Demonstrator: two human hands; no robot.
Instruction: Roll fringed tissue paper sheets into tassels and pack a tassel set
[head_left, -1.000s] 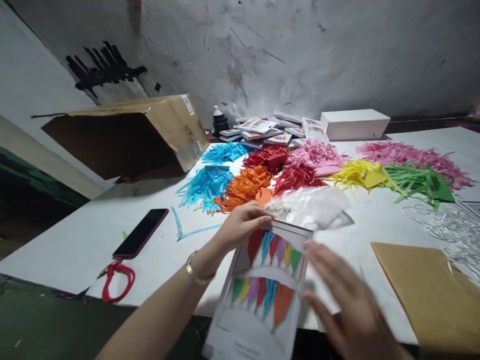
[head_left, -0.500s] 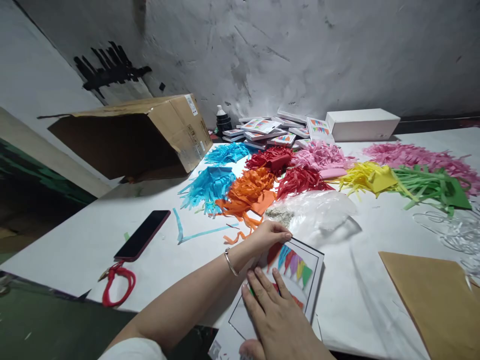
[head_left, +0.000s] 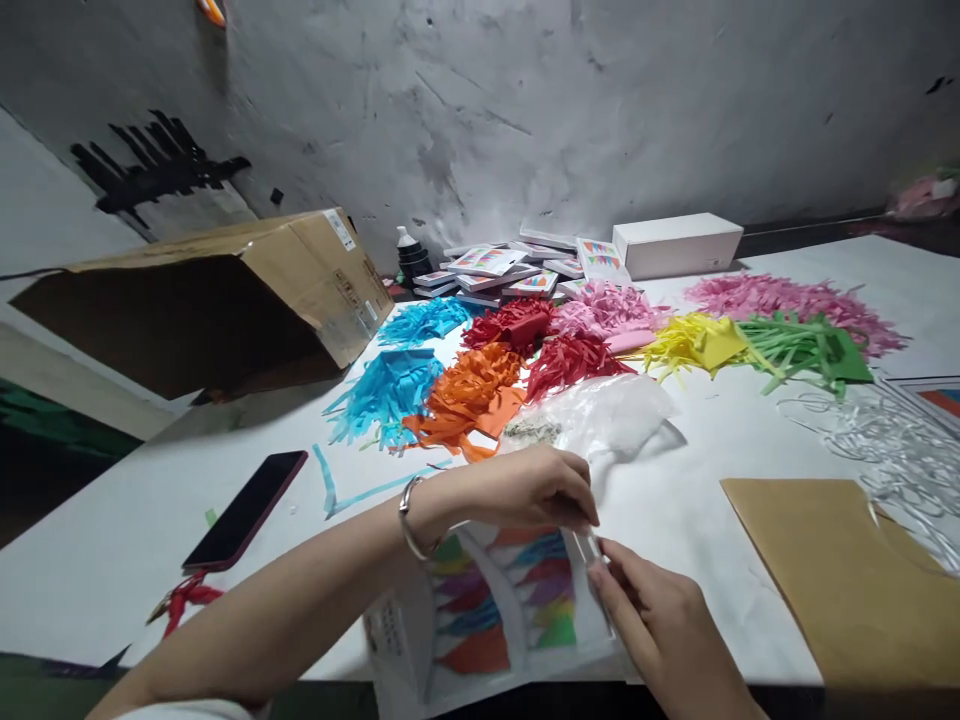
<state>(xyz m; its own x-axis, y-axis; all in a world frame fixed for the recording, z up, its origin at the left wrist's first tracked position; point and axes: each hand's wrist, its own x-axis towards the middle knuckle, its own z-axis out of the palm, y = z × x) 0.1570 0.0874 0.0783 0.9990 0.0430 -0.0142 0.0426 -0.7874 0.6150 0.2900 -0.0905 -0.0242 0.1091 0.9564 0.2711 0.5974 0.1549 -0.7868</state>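
Start from the white table [head_left: 712, 520], taking up most of the view. Locate at its far left the cardboard box [head_left: 225, 300], tipped on its side with the opening toward the camera, and at its near right the brown paper sheet [head_left: 832, 570], lying flat. Find across the middle the heaps of cut paper [head_left: 469, 395] in blue, orange, red, pink, yellow and green, backed by a stack of small printed packs [head_left: 510, 270] near the wall. Note the clear plastic bag [head_left: 607, 415], crumpled just in front of the heaps, and the dark phone [head_left: 244, 510], flat and well apart to the left. Find the printed card [head_left: 495, 610], marked with coloured pennants, at the near edge of the table, partly overhanging it and bowed. Read the left hand [head_left: 532, 490] as clenched on the far right corner of the card, fingertips curled down onto it. Read the right hand [head_left: 660, 630] as pinching the right edge just beside that corner, thumb and forefinger closed. Judge creasing or tearing at the corner as the main hazard, caused by opposed pulling from two grips so close together. Judge a slide off the near edge as the second, caused by loosening either grip over the overhang. Place the card under the left hand and to the left of the right hand, touching both.
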